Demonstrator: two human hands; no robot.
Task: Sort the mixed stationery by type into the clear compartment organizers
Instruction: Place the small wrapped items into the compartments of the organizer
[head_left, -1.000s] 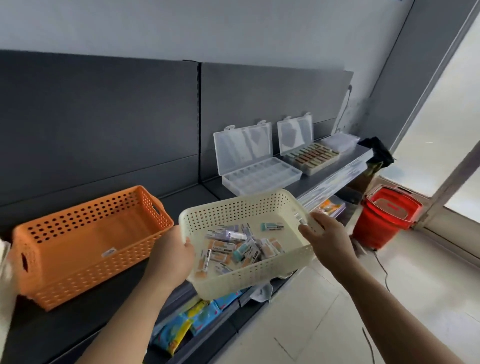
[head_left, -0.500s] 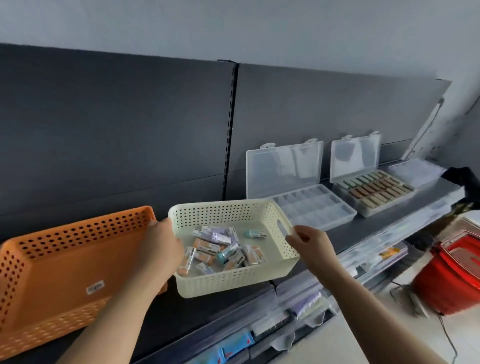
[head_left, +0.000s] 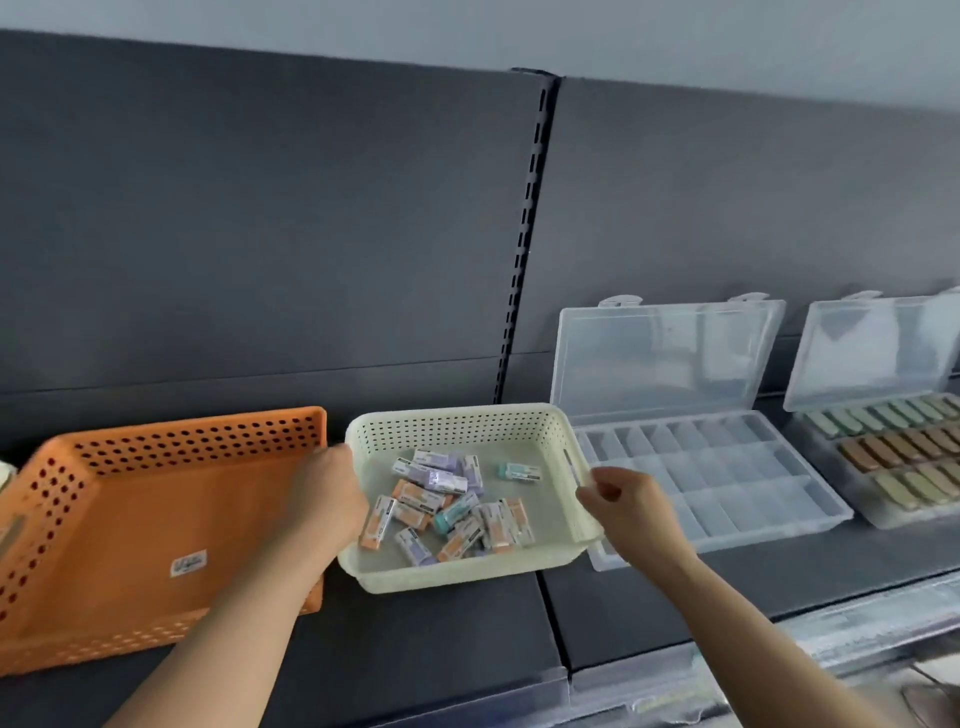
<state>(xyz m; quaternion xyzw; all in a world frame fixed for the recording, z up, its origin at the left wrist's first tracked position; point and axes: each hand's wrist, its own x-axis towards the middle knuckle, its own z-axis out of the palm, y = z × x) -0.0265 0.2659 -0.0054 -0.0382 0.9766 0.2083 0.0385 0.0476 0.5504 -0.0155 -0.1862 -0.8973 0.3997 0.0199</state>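
Note:
A cream perforated basket (head_left: 457, 415) sits on the dark shelf, with several small wrapped erasers (head_left: 447, 506) in orange, purple and teal lying loose in it. My left hand (head_left: 332, 493) grips its left wall, the fingers hidden behind the rim. At the right rim, my right hand (head_left: 628, 506) pinches the edge by the handle slot with curled fingers. Just right of the basket stands an open clear compartment organizer (head_left: 727, 483), its cells empty and its lid upright. A second open organizer (head_left: 904, 467) at the far right holds rows of green, brown and tan pieces.
An orange perforated basket (head_left: 156, 509) with a small white label stands at the left, touching my left forearm. Dark back panels (head_left: 311, 234) rise behind the shelf. The shelf's front edge (head_left: 675, 670) runs below my arms.
The cream basket has gone from being held out over the aisle to sitting on the shelf between the orange basket and the empty organizer. My view has turned left toward the shelf.

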